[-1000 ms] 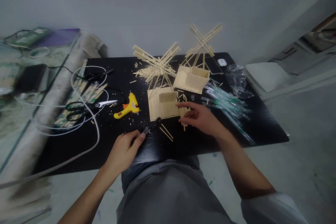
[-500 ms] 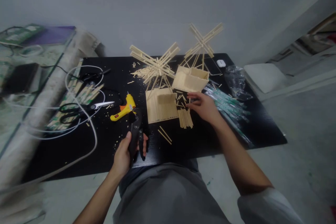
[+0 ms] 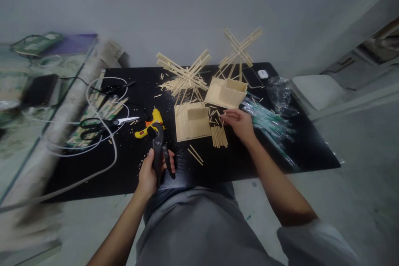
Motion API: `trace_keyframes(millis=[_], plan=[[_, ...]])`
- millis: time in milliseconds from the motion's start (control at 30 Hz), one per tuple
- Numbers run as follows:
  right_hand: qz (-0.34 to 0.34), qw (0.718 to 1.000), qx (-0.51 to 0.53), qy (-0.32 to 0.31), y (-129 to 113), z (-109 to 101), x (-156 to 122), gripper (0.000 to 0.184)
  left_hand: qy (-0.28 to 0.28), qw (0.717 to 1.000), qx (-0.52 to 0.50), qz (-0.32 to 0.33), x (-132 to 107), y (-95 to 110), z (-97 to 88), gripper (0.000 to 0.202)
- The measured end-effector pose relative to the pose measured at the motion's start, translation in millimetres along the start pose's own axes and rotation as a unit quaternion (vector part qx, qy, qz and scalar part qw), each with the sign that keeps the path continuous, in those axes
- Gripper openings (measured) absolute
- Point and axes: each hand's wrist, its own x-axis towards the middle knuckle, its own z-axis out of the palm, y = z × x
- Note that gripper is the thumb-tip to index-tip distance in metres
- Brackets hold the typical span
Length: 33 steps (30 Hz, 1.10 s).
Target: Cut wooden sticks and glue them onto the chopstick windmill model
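Observation:
My left hand is wrapped round the handles of a black hand cutter, its curved jaw pointing away from me. Just beyond the jaw lies a yellow glue gun. On the right, my right hand is closed in a pinch on a thin wooden stick, above a row of cut sticks. Short stick pieces are scattered beside its fingertips. A windmill-like stick model stands between my hands, its crossed blades at the back. A second such model stands behind it to the right.
Scissors and a looping white cable lie over wrapped sticks at left. Plastic-wrapped sticks lie beyond my right hand. A white case sits near the back edge of the black table. Two loose sticks lie in front.
The view has shifted slightly, so the table sits a little differently. My left hand still holds the cutter, and my right hand stays by the cut sticks with little visible movement.

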Motion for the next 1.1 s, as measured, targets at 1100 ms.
trace_keyframes(millis=[1100], plan=[[-0.002,0.999,0.026,-0.022,-0.1,4.3,0.7,0.052,0.001,1.0,-0.017,0.001,4.0,-1.6,-1.2,0.068]])
